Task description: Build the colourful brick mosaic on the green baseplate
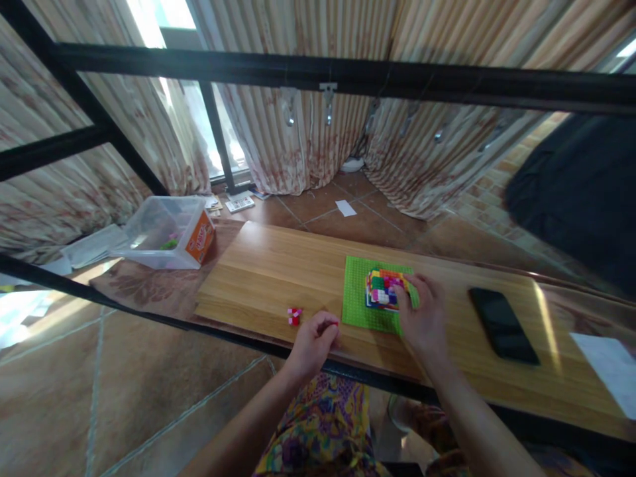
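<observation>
On the clear box (pixel 166 259) at far left, an orange label (pixel 200 236) carries pale writing, too small for reading. The left hand (pixel 314 339) is curled at the near edge of the worktop (pixel 268 265), its fingers pinching a small red piece (pixel 335 323). The right hand (pixel 424 315) reaches forward, fingers bent at the right side of the block stack (pixel 380 283), which sits on the green baseplate (pixel 355 291); whether they grip it, I cannot tell.
</observation>
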`<state>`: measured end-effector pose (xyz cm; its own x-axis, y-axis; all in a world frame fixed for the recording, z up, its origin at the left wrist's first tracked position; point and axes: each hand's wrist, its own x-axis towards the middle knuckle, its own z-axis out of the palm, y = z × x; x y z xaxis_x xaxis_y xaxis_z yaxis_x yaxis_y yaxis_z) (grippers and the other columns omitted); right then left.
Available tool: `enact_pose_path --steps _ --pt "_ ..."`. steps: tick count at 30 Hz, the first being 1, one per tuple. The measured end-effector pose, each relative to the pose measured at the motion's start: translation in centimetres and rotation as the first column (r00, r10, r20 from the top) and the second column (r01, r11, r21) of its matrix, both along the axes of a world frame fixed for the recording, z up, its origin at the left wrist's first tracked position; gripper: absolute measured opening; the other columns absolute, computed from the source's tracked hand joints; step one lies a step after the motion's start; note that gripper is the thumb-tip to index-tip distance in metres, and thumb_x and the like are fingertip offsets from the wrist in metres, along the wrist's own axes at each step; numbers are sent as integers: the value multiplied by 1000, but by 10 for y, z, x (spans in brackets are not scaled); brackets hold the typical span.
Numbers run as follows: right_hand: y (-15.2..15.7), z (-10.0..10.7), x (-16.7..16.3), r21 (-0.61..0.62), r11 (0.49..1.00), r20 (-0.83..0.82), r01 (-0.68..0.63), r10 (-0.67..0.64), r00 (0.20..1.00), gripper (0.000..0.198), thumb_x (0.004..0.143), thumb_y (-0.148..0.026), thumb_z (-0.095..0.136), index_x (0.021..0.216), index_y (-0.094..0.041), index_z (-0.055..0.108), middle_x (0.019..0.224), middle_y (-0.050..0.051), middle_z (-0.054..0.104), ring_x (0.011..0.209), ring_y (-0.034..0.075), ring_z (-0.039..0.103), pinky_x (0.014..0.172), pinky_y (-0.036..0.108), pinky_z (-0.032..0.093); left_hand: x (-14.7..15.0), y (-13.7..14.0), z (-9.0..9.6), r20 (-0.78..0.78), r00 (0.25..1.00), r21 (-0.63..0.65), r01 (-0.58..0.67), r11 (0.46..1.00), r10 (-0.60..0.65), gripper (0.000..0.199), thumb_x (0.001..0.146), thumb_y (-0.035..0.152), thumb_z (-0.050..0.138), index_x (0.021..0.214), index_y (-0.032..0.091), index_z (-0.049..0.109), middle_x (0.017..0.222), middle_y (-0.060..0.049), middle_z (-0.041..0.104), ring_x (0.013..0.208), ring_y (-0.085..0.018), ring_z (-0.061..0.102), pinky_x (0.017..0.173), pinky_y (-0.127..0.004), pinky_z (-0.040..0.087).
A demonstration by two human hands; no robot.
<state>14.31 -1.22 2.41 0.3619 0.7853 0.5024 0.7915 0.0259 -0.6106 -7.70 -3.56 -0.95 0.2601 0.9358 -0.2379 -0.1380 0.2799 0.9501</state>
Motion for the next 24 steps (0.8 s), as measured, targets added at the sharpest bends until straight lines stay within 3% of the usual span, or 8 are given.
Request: enact_pose_path --steps 2,4,6,8,10,17,21,24 --pt "-20 6 -20 58 995 -45 -78 80 996 29 90 -40 53 105 -21 69 115 12 64 111 25 58 100 45 44 0 -2 8 46 999 -34 -4 999 6 20 77 33 61 86 16 59 64 3 58 52 -9 54 53 -21 44" --pt "-42 11 -45 -56 960 -200 -275 259 945 26 91 -40 53 100 -24 71 104 8 69 100 22 63 94 40 48 1 -5 17 72 997 -39 -2 999 4 22 76 34 63 87 15 59 64 3 58 53 -9 54 54 -21 44" --pt "-62 13 -66 -182 888 -426 -422 316 848 28 92 -43 53 100 -24 72 102 7 71 98 22 65 90 37 50 3 -9 25 90 996 -21 -5 1000 7 21 77 33 64 89 15 60 66 2 59 56 -9 54 56 -21 45" --pt "-74 12 -79 -219 854 -611 -471 257 749 31 90 -47 56 100 -24 73 103 7 72 99 22 65 89 35 50 5 -12 31 96 995 11 13 1000 -14 19 78 31 63 90 15 59 71 2 60 60 -8 55 59 -20 46" --pt "-79 9 -83 -219 855 -732 -470 174 659 33 85 -51 61 97 -22 74 102 8 73 96 23 66 86 35 51 6 -15 33 81 995 45 63 997 -67 16 80 28 62 90 16 59 74 1 60 61 -8 55 59 -20 46" --pt "-74 3 -69 -194 821 -928 -537 25 372 35 70 -51 77 87 -20 75 81 4 72 76 17 64 73 30 51 8 -18 30 -42 970 145 243 959 -239 11 86 25 58 93 18 53 71 1 61 62 -10 56 59 -21 45" --pt "-75 3 -64 -203 811 -944 -549 -12 330 34 66 -48 81 82 -19 75 69 0 69 62 11 57 62 23 46 8 -16 32 -62 951 143 308 940 -303 12 87 25 58 93 19 50 74 0 63 64 -11 59 60 -22 46" --pt "-75 4 -60 -207 797 -942 -567 -5 335 32 65 -46 81 80 -19 75 74 2 71 67 13 60 67 25 48 9 -15 34 -77 942 140 334 932 -326 11 85 22 57 93 19 50 75 1 63 61 -10 58 59 -22 46"
